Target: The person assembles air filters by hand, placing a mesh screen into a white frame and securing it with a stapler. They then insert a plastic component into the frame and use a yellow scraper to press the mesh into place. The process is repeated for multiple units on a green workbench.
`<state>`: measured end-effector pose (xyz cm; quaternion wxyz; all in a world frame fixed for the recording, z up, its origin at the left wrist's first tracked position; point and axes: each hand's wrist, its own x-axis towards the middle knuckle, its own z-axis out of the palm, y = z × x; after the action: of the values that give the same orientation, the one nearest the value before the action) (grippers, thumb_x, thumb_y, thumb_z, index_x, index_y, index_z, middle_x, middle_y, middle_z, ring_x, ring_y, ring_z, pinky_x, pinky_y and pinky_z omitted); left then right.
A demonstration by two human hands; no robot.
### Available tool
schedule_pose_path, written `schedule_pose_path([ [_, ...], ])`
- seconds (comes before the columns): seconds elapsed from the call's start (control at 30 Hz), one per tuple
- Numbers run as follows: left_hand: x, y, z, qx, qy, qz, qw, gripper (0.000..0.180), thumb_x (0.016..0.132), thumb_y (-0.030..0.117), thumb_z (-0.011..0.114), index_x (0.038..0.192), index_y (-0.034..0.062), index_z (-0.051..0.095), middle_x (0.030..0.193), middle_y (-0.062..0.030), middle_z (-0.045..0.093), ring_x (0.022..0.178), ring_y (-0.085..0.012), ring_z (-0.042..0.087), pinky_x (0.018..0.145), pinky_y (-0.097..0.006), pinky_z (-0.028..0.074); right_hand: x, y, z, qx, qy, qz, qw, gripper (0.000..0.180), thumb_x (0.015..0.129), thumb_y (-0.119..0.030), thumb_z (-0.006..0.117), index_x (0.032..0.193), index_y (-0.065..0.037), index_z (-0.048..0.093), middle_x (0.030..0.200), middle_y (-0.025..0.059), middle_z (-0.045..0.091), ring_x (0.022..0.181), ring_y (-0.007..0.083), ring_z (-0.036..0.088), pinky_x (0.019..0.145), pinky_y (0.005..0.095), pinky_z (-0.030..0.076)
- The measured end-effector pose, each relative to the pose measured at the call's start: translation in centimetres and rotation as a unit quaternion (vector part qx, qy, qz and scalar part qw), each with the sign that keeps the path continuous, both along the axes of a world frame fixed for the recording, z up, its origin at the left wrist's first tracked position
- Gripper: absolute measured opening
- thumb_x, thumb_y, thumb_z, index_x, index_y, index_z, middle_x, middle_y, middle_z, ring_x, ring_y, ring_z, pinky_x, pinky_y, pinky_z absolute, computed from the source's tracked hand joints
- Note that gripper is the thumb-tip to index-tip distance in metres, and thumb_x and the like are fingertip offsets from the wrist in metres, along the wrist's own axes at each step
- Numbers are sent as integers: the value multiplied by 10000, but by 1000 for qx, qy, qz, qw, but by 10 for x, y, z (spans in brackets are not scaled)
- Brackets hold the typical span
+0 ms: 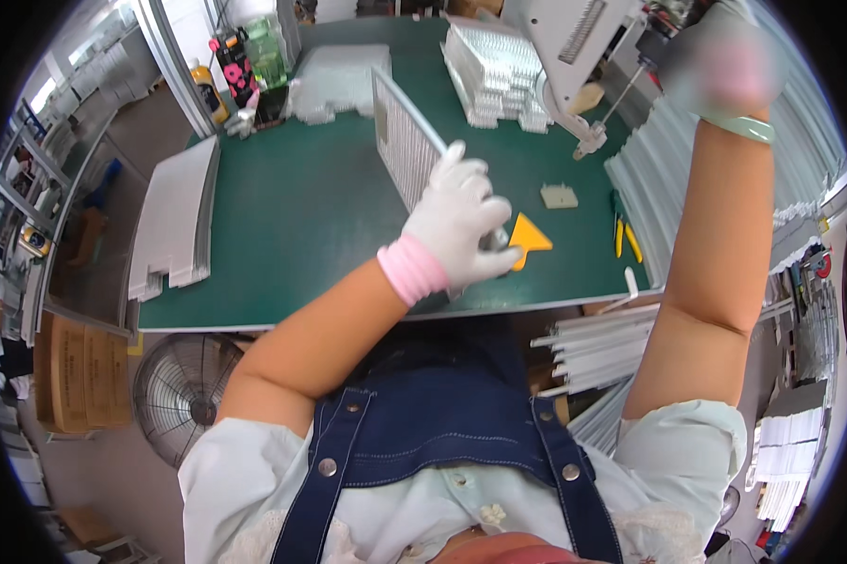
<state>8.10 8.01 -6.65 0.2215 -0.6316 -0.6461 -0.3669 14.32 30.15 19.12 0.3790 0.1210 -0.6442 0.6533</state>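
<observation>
The one view looks from the wearer's head, steeply down past the navy bib at the lower edge and forward over the green-topped bench; it is close, with the left hand near the centre, yet the upright fisheye spreads wide enough to take in the floor fan, bending straight edges toward its dark round rim

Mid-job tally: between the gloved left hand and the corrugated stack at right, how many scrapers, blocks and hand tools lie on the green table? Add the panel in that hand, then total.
Yellow-orange scraper: 1
Pale block: 1
Yellow-handled tool: 1
Panel in the left hand: 1
Total: 4
</observation>
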Motion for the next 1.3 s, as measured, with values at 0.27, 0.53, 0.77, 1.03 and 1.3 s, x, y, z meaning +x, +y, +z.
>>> schedule_pose_path([
  [0.27,5,8,-10,13,37,69,997,465,808,517,655,874,63,733,833,-143,577,1048,-332,539,1153,-542,235,54,-39,-62,-11,-2,1,1000,166,891,-166,597,944,-22,660,831,94,692,717,200,665,676,339,556],
  [0.53,3,8,-18,14,18,57,998,445,814,510,644,872,79,735,865,-150,589,1046,-336,538,1151,-541,230,58,-38,-67,-12,6,6,1000,197,900,-187,591,969,-18,665,850,102,704,733,211,681,689,357,573],
  [0.77,2,9,-15,-3,-15,60,998,441,810,514,636,878,86,720,877,-141,602,1051,-335,537,1155,-537,218,58,-38,-66,-22,10,32,999,223,908,-204,586,990,-14,670,866,110,714,747,221,695,700,373,587],
  [1.03,7,12,-11,48,60,84,993,367,803,443,661,934,106,727,827,-126,591,1008,-332,544,1134,-539,242,5,-48,-99,-145,-57,132,979,254,917,-224,579,1014,-10,675,885,119,725,763,232,711,712,391,604],
  [1.3,7,10,-4,-37,26,62,997,327,759,325,710,998,104,691,1118,-160,612,1222,-470,426,1050,-572,341,-18,-23,-106,-135,-94,163,973,321,924,-265,603,1072,15,657,910,131,731,729,233,723,667,385,621],
])
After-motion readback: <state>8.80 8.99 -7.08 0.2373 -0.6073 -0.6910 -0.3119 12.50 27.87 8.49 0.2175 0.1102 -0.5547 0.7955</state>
